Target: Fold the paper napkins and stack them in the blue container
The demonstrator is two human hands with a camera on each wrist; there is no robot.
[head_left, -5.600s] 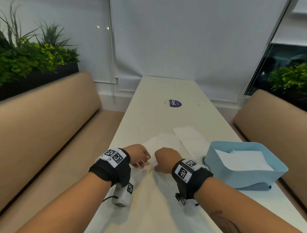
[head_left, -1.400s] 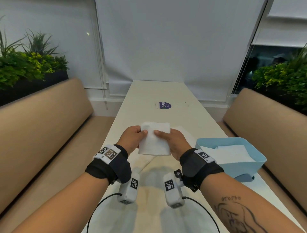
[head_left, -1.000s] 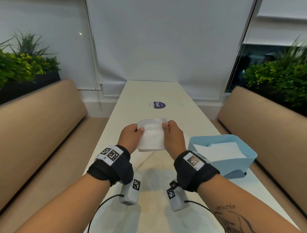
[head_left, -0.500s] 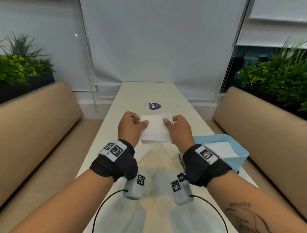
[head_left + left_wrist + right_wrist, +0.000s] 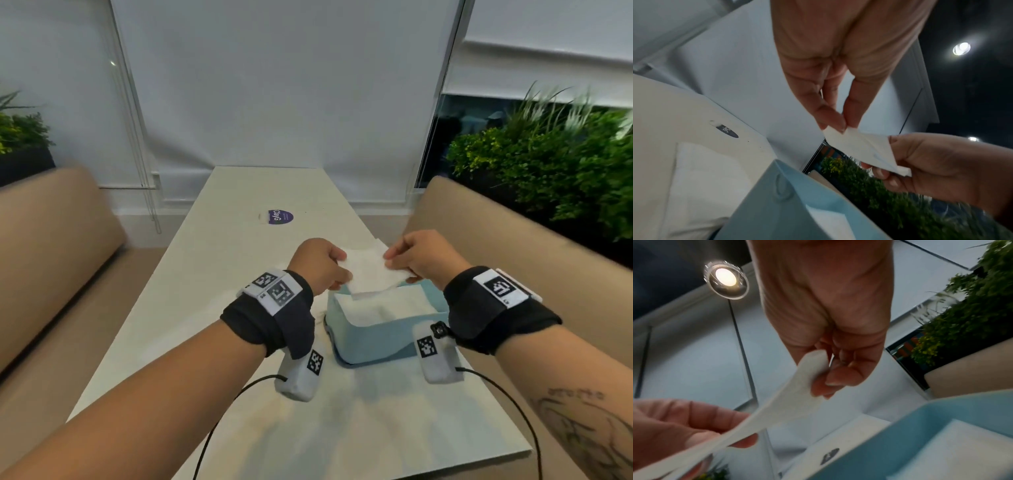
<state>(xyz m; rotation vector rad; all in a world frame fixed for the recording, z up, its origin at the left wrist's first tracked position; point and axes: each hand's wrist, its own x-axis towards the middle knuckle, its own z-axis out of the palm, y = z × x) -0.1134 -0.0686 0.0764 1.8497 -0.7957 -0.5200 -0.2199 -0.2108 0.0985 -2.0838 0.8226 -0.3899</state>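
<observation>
A folded white napkin hangs in the air just above the far end of the blue container. My left hand pinches its left edge and my right hand pinches its right edge. In the left wrist view, thumb and forefinger of the left hand nip a corner of the napkin. In the right wrist view, the right hand grips the napkin from its side. Folded white napkins lie stacked inside the container.
The container stands on a long cream table between two tan benches. More white napkins lie flat on the table left of the container. A purple round sticker sits further back. Plants line both sides.
Both hands have carried the folded napkin to the right and lowered it over the blue container; my head has turned right, so the container now sits in the middle of the view.
</observation>
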